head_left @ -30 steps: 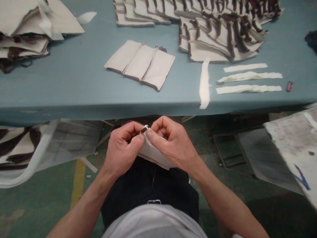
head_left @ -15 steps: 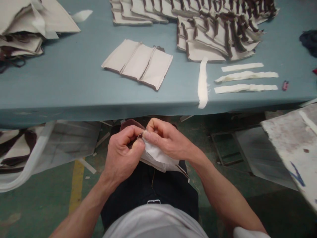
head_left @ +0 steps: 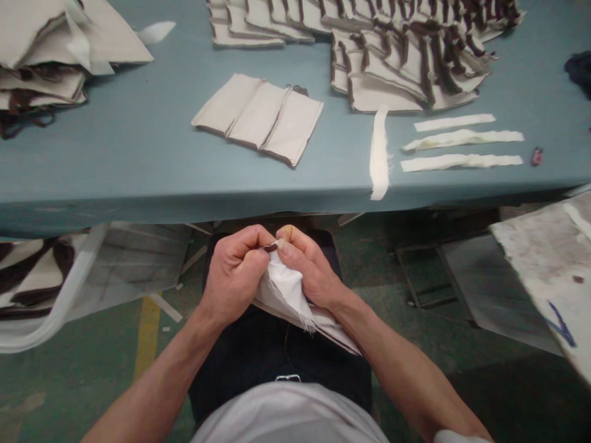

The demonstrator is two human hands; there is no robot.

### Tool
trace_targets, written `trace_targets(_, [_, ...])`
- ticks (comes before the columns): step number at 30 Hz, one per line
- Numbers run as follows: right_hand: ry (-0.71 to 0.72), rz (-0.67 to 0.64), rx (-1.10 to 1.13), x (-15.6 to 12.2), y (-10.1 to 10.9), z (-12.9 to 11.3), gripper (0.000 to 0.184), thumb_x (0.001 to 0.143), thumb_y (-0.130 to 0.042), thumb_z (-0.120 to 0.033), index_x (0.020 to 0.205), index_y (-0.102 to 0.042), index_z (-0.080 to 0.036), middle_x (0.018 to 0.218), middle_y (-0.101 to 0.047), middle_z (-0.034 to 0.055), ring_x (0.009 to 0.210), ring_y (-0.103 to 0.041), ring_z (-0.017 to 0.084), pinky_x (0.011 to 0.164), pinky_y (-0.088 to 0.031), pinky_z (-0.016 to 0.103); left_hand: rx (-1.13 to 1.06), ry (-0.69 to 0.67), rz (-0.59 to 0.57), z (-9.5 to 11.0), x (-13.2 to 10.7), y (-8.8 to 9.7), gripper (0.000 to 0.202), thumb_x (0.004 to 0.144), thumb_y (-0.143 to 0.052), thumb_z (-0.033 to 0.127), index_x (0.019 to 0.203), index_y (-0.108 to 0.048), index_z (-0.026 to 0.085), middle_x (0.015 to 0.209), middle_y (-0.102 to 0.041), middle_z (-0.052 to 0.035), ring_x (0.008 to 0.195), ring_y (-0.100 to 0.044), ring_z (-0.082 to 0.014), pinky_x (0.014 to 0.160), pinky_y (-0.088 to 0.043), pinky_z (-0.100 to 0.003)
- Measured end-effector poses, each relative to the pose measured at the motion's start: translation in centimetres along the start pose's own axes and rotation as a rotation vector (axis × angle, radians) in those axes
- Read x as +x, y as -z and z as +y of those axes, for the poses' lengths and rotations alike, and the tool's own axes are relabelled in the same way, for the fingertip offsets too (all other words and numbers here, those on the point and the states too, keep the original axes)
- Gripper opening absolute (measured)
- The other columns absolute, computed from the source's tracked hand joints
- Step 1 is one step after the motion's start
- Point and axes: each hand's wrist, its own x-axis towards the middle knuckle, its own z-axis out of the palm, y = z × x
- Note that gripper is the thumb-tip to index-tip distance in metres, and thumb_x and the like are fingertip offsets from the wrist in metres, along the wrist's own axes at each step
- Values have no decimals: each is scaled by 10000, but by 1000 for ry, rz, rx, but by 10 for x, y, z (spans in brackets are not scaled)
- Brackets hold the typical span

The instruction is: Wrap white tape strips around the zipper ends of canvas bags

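Note:
Both my hands are over my lap, below the table's front edge. My left hand (head_left: 233,277) and my right hand (head_left: 307,267) are closed, pinching together the top of a white fabric piece (head_left: 289,292) with a dark brown trim at the pinch. The cloth hangs down between my palms, its frayed lower edge over my dark trousers. On the blue table (head_left: 138,160) ahead lie three beige fabric pieces (head_left: 258,117) side by side.
A fanned row of beige pieces with brown trim (head_left: 406,61) fills the table's far right. Several white strips (head_left: 462,141) and one strip (head_left: 378,154) overhanging the edge lie near it. A heap of beige cloth (head_left: 50,49) sits far left. A clear plastic bag (head_left: 92,277) hangs below left.
My hands have drawn closer together and turned the cloth, so more of the white fabric now bunches and hangs between my palms. The table's contents are unchanged.

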Motion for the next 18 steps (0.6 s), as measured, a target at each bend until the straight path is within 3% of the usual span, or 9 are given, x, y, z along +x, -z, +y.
trace_targets(6, [-84, -152, 51, -2, 13, -8, 480, 864, -740, -623, 988, -462, -252, 552, -406, -137, 459, -355, 85, 481, -323, 210, -130, 26, -188, -7, 2, 10, 118, 789, -542, 207, 682, -594, 201, 606, -522, 45, 525, -423, -113, 495, -334, -239])
trace_targets(8, [-34, -161, -50, -3, 17, -15, 387, 937, -674, -562, 1040, -482, -241, 555, -454, -128, 466, -406, 94, 494, -353, 217, -103, 50, -245, -2, 2, 15, 112, 795, -550, 204, 703, -612, 196, 609, -546, 40, 531, -444, -114, 503, -354, -231])
trace_targets(11, [142, -44, -322, -5, 23, -30, 260, 985, -637, -433, 1089, -524, -224, 603, -497, -110, 507, -438, 96, 517, -363, 226, -21, 60, -311, 11, 1, 22, 128, 788, -548, 166, 724, -656, 187, 633, -579, 35, 550, -466, -112, 509, -368, -213])
trace_targets(14, [362, 20, -550, -8, 21, -50, 313, 916, -731, -338, 1142, -557, -210, 828, -658, -31, 733, -619, 127, 702, -490, 259, 88, 6, -333, 27, 2, 27, 143, 784, -564, 164, 724, -691, 184, 643, -594, 28, 553, -475, -113, 494, -361, -203])
trace_targets(16, [439, -90, -632, -9, 16, -65, 386, 893, -745, -311, 1217, -562, -204, 1120, -720, 56, 1037, -684, 186, 924, -516, 317, 137, -35, -335, 36, 4, 30, 150, 792, -580, 185, 730, -717, 187, 652, -618, 14, 563, -509, -127, 497, -382, -207])
trace_targets(18, [453, -223, -739, -7, 10, -76, 380, 897, -709, -285, 1245, -577, -206, 1293, -692, 91, 1190, -657, 221, 1017, -490, 344, 160, -52, -342, 44, 4, 33, 155, 797, -591, 206, 728, -730, 192, 653, -642, -1, 568, -544, -146, 498, -405, -217])
